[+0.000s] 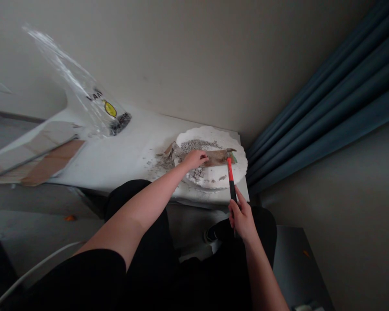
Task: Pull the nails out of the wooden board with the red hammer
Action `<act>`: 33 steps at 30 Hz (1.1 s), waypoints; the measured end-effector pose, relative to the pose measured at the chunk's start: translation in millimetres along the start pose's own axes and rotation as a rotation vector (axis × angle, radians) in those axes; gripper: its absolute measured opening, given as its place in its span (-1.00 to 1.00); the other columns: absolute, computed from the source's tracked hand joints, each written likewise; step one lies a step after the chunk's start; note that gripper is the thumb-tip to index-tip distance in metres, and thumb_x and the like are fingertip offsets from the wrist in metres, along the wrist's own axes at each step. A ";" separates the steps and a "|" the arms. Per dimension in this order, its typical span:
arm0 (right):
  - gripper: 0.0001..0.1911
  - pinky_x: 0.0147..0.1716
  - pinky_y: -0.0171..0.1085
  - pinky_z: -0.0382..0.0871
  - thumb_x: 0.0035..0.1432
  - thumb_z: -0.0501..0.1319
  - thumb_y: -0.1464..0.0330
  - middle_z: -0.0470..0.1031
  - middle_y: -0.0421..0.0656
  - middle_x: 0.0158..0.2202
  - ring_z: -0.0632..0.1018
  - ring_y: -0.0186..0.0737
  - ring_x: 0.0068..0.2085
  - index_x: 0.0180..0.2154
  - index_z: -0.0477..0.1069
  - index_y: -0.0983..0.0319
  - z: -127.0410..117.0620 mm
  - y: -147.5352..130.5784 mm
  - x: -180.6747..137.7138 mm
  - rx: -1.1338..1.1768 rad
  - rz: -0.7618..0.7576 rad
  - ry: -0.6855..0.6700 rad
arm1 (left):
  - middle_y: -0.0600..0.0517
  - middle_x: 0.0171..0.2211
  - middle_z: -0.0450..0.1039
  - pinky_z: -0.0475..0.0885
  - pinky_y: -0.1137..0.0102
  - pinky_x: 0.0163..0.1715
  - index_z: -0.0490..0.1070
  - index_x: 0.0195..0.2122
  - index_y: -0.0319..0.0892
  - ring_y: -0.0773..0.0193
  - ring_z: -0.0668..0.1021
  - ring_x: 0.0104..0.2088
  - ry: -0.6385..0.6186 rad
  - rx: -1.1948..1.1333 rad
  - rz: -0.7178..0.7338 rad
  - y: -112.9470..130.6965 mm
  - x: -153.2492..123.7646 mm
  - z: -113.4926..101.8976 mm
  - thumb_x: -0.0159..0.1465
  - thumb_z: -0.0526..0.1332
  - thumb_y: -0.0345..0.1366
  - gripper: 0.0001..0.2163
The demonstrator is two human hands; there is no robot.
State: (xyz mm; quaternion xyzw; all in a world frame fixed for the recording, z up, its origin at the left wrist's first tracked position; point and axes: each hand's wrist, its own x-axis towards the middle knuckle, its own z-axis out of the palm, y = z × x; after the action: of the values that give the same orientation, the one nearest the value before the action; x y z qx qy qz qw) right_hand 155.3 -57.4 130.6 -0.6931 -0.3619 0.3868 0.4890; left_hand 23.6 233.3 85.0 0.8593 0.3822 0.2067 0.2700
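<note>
My right hand (242, 216) is wrapped round the black grip of a hammer (230, 169) with a red neck. The dark hammer head lies at the right end of a flat brown strip (216, 158), where a bit of green shows. My left hand (194, 159) is closed in a pinch at the strip's left end; what its fingertips hold is too small to make out. Under the strip is a white round mat with a scalloped edge (239, 172). Grey crumbs (198, 145) lie on it behind the strip, with flakes (197, 173) in front.
More debris (163, 164) is scattered on the white table (132, 151) left of the mat. A clear plastic bag with a yellow print (110, 109) stands against the wall, near an open cardboard box (52, 162). A blue curtain (311, 112) hangs close on the right.
</note>
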 end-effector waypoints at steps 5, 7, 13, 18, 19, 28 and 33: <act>-0.18 -0.77 -0.44 0.14 0.33 0.20 0.08 0.32 -0.30 -0.43 0.24 -0.46 -0.67 0.50 0.04 0.11 4.0 -25.3 -8.2 0.057 -0.034 -0.065 | -0.15 -0.27 0.65 0.41 0.34 -0.18 0.64 -0.22 -0.22 0.08 0.62 -0.23 -0.019 0.047 0.000 -0.4 -1.1 0.4 0.35 0.25 -0.22 -0.78; -0.21 -0.76 -0.44 0.15 0.34 0.20 0.08 0.31 -0.31 -0.44 0.24 -0.46 -0.67 0.49 0.07 0.09 6.8 -31.0 -6.0 0.066 -0.025 -0.109 | -0.17 -0.28 0.65 0.40 0.33 -0.19 0.63 -0.22 -0.26 0.07 0.62 -0.25 -0.016 0.063 -0.001 0.5 -2.0 0.7 0.36 0.25 -0.20 -0.76; -0.19 -0.76 -0.45 0.10 0.32 0.23 0.07 0.28 -0.32 -0.45 0.19 -0.49 -0.67 0.49 0.07 0.07 20.4 -30.0 -3.4 0.130 0.040 -0.164 | -0.16 -0.28 0.65 0.41 0.37 -0.20 0.63 -0.20 -0.27 0.10 0.63 -0.26 -0.025 0.087 0.011 1.6 -3.1 2.8 0.38 0.23 -0.23 -0.77; -0.15 -0.77 -0.44 0.10 0.30 0.25 0.06 0.29 -0.32 -0.46 0.19 -0.48 -0.68 0.50 0.04 0.07 23.6 -27.5 -4.4 0.156 0.064 -0.162 | -0.15 -0.25 0.66 0.43 0.36 -0.19 0.63 -0.18 -0.26 0.10 0.63 -0.25 -0.018 0.094 -0.004 0.4 -3.6 4.1 0.38 0.22 -0.20 -0.75; -0.15 -0.77 -0.45 0.10 0.31 0.25 0.06 0.28 -0.33 -0.46 0.18 -0.48 -0.68 0.51 0.03 0.06 22.9 -27.6 -4.4 0.161 0.048 -0.155 | -0.15 -0.27 0.66 0.43 0.37 -0.18 0.63 -0.19 -0.26 0.11 0.63 -0.25 -0.024 0.101 0.003 0.4 -3.7 4.3 0.38 0.22 -0.20 -0.75; -0.17 -0.76 -0.44 0.08 0.33 0.23 0.07 0.24 -0.34 -0.47 0.18 -0.48 -0.67 0.51 0.03 0.09 23.5 -21.5 -6.3 0.145 0.026 -0.161 | -0.15 -0.26 0.66 0.44 0.37 -0.18 0.63 -0.17 -0.25 0.12 0.62 -0.26 -0.015 0.080 0.008 -1.9 -3.1 9.6 0.36 0.23 -0.17 -0.74; -0.19 -0.73 -0.44 0.10 0.36 0.21 0.09 0.23 -0.34 -0.47 0.19 -0.47 -0.65 0.51 0.00 0.07 25.8 -18.5 -6.7 0.126 0.014 -0.156 | -0.12 -0.30 0.64 0.42 0.37 -0.22 0.62 -0.19 -0.24 0.14 0.60 -0.29 0.000 0.055 0.028 -5.2 -2.9 11.9 0.35 0.23 -0.18 -0.75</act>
State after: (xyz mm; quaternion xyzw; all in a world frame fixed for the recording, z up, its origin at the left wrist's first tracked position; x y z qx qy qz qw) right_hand 127.1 -48.2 143.8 -0.6312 -0.3692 0.4648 0.4992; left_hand 25.7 230.3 72.2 0.8717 0.3756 0.1999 0.2432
